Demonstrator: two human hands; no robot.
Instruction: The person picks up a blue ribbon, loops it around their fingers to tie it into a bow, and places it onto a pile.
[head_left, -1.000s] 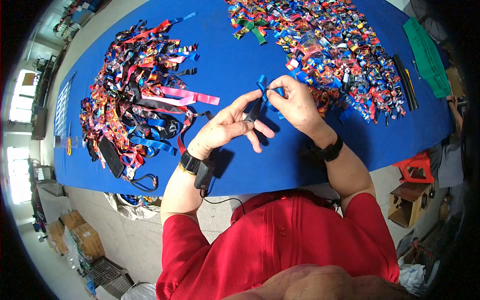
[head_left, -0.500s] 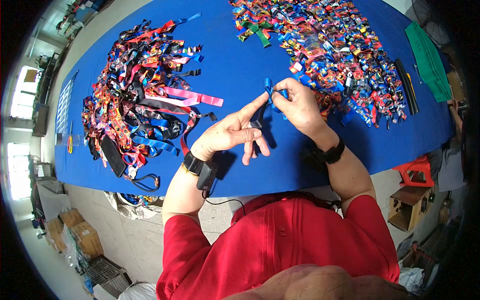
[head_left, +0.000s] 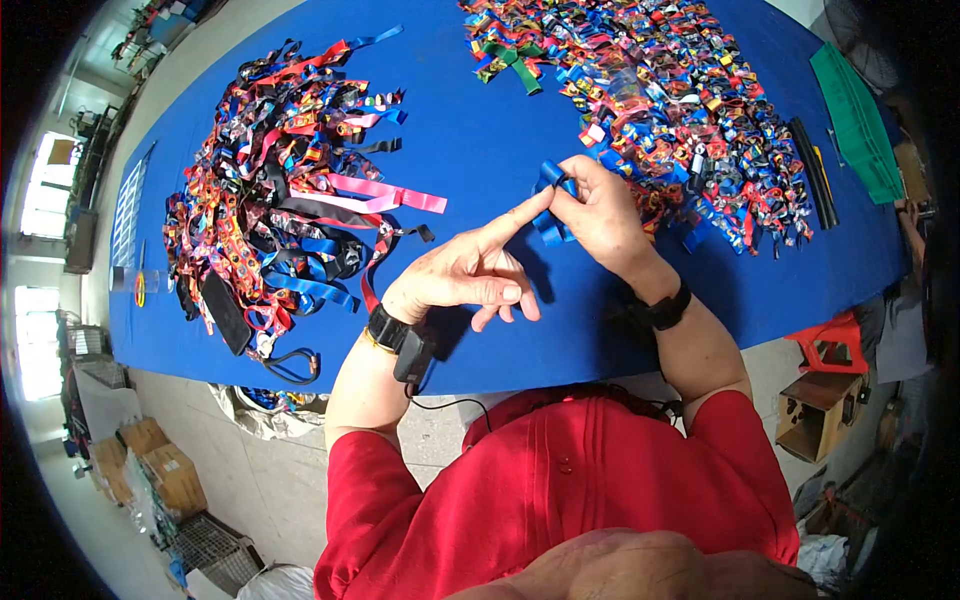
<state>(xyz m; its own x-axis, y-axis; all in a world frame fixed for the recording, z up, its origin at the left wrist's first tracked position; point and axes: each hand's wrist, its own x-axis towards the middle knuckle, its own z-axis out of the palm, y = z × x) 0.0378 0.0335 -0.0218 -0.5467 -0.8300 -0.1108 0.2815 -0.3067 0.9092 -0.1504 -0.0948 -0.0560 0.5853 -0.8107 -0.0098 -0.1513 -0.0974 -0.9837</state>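
A blue ribbon point(head_left: 551, 232), bent into loops, is pinched between the thumb and fingers of my right hand point(head_left: 603, 215) above the table. My left hand point(head_left: 465, 268) reaches in from the left with its index finger stretched out, the tip at the ribbon's loop. The thumb and other fingers of that hand are apart and loosely curled, with nothing seen between them. Part of the ribbon is hidden behind my right fingers. To the left of my left hand lies a tangled heap of printed ribbons or lanyards point(head_left: 300, 200), a pink strap sticking out of it.
Many small folded ribbon pieces point(head_left: 670, 90) cover the far right of the blue table point(head_left: 440, 120). A green folded sheet point(head_left: 856, 122) and a black rod-like item point(head_left: 815, 172) lie at the right edge. A red stool point(head_left: 830, 343) and cardboard boxes point(head_left: 170, 475) stand on the floor.
The ribbon's loop has turned and opened beside my right fingers. A dark strip hanging near my left fingers no longer shows. My left fingers have shifted slightly; my right hand is nearly still.
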